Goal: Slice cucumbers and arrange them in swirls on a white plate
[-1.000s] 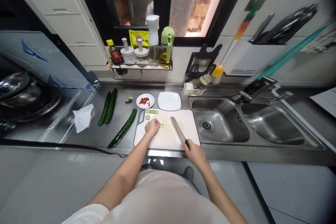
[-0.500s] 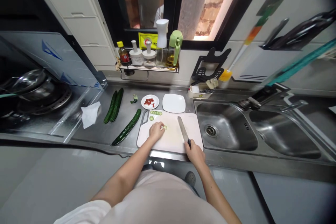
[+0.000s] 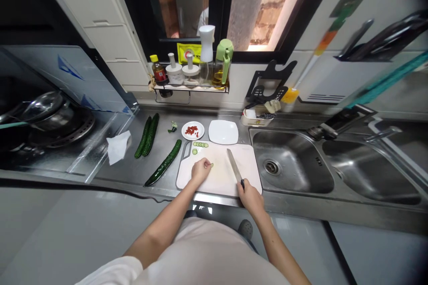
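My left hand (image 3: 201, 170) is over the left half of the white cutting board (image 3: 222, 180), its fingers pinched on a small cucumber slice (image 3: 211, 165). My right hand (image 3: 250, 195) is wrapped round the black handle of a knife (image 3: 234, 165), whose blade lies over the right part of the board and points away from me. A short row of cucumber slices (image 3: 200, 144) lies at the board's far left, with another slice (image 3: 194, 152) just in front. Left of the board is a whole cucumber (image 3: 163, 163).
Beyond the board stand a plate of red pieces (image 3: 192, 131) and a white square plate (image 3: 223, 132). Two more cucumbers (image 3: 147, 136) and a white tissue (image 3: 118, 147) lie left. A double sink (image 3: 290, 160) is right; a bottle rack (image 3: 192, 88) hangs behind.
The slice at my left fingers now shows edge-on instead of its round face. My right hand keeps its hold on the knife. The whole view has shifted slightly.
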`<action>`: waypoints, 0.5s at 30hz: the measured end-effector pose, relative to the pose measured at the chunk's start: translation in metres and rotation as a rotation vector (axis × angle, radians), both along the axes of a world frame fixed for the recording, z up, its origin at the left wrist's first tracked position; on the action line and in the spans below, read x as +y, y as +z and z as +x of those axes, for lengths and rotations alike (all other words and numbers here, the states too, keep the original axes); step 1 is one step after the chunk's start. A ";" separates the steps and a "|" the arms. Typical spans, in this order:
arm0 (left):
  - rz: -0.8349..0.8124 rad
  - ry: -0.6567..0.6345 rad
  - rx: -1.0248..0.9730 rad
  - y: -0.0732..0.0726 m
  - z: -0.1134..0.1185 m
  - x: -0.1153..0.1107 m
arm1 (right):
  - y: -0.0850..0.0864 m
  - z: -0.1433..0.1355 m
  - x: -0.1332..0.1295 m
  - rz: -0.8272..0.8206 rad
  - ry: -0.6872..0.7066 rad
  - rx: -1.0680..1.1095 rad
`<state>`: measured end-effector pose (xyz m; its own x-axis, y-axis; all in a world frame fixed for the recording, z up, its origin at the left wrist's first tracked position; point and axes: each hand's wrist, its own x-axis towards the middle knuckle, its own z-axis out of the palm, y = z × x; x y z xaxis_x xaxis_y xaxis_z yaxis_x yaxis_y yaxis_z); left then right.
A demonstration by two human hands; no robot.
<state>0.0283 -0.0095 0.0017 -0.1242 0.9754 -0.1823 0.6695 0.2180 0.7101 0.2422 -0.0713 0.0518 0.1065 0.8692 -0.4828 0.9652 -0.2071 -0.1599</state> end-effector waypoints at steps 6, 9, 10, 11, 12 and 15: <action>-0.014 0.178 0.020 0.000 -0.028 0.015 | -0.001 0.001 0.002 0.001 0.015 -0.012; -0.033 0.233 0.044 0.001 -0.041 0.025 | -0.001 0.001 0.004 0.000 0.025 -0.009; -0.040 0.247 0.052 0.001 -0.045 0.028 | -0.001 0.001 0.004 0.001 0.027 -0.010; -0.048 0.259 0.063 0.001 -0.048 0.030 | -0.001 0.001 0.004 0.002 0.028 -0.012; -0.055 0.271 0.075 0.001 -0.050 0.032 | 0.000 0.001 0.004 0.001 0.029 -0.014; -0.077 0.299 0.114 -0.001 -0.056 0.036 | 0.000 0.000 0.005 -0.011 0.028 -0.017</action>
<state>-0.0279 0.0262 0.0011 -0.4270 0.8764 -0.2227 0.6418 0.4672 0.6081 0.2427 -0.0667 0.0522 0.0901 0.8667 -0.4907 0.9732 -0.1812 -0.1414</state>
